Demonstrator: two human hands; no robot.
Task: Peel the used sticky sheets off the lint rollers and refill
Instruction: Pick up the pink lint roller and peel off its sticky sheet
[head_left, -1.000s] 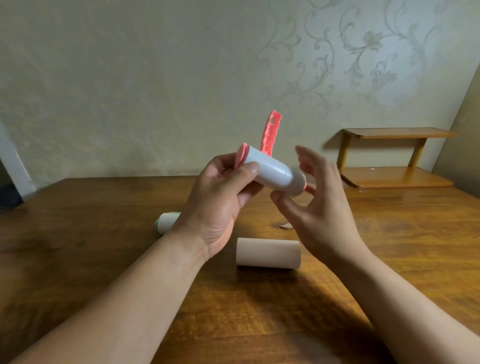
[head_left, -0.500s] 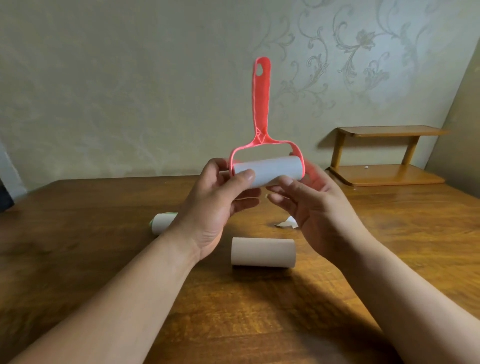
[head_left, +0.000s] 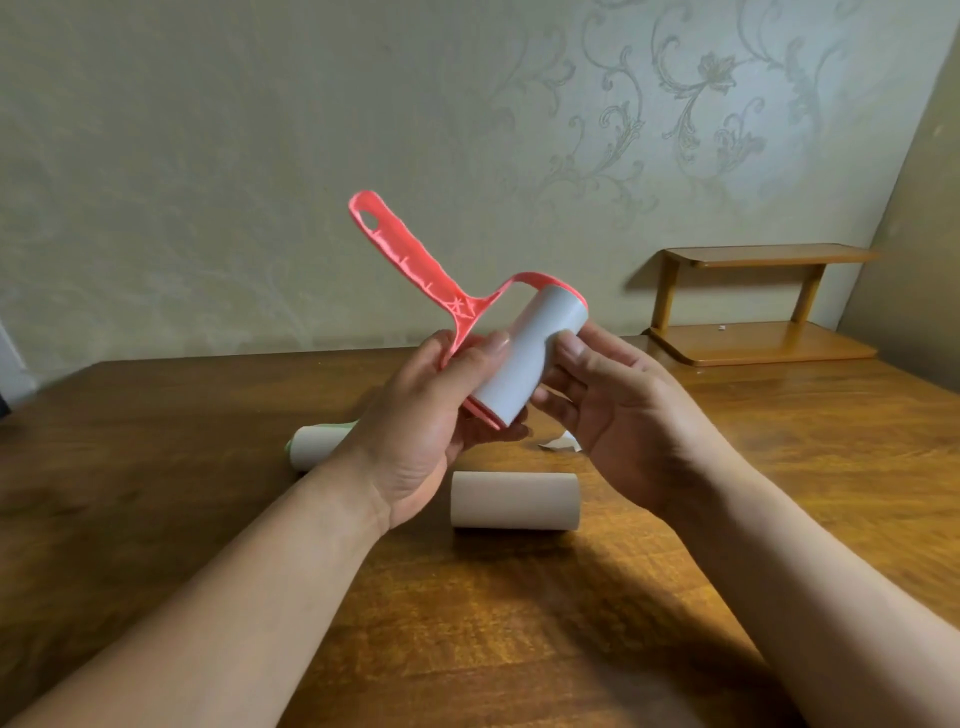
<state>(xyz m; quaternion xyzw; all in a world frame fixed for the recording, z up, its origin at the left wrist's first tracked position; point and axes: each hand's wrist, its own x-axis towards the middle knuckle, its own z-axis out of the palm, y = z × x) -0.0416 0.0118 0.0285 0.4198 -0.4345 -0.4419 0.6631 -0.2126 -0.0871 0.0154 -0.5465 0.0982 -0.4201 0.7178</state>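
Observation:
I hold a pink lint roller (head_left: 415, 265) above the wooden table (head_left: 156, 467), its handle pointing up and to the left. A pale grey sticky roll (head_left: 524, 358) sits in its frame. My left hand (head_left: 415, 421) grips the near end of the frame and roll, thumb on the roll. My right hand (head_left: 618, 410) holds the roll's right side, thumb pressed on its surface. Below the hands, a beige roll (head_left: 514, 500) lies on the table. A second roll with a green edge (head_left: 311, 444) lies to the left, partly hidden by my left wrist.
A small scrap of peeled sheet (head_left: 561, 442) lies on the table behind my right hand. A low wooden shelf (head_left: 753, 301) stands at the back right against the patterned wall.
The roller has tilted: its handle swung from upright to leaning left, and the roll turned from level to slanting away. My right thumb now presses on the roll's side.

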